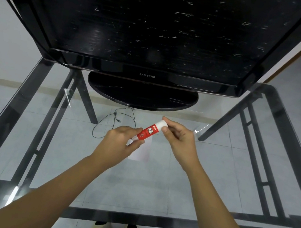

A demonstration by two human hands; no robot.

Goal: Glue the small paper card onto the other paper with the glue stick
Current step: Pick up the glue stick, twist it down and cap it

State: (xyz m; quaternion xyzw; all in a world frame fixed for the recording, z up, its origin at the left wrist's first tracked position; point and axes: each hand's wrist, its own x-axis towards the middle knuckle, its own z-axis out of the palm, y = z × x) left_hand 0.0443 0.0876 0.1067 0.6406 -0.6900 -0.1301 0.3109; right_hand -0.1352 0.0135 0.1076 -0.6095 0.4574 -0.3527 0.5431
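A red and white glue stick (148, 131) is held slanted above the glass table between both hands. My left hand (120, 140) grips its red lower body. My right hand (178, 137) pinches the white cap end with thumb and fingers. Under the hands a small white paper (142, 151) lies flat on the glass, partly hidden by my left hand. I cannot tell whether it is one sheet or two.
A large black television (155, 34) on an oval stand (142, 95) stands at the back of the glass table (223, 187). Black table frame bars show through the glass. A thin black cable (112, 121) lies just beyond my left hand.
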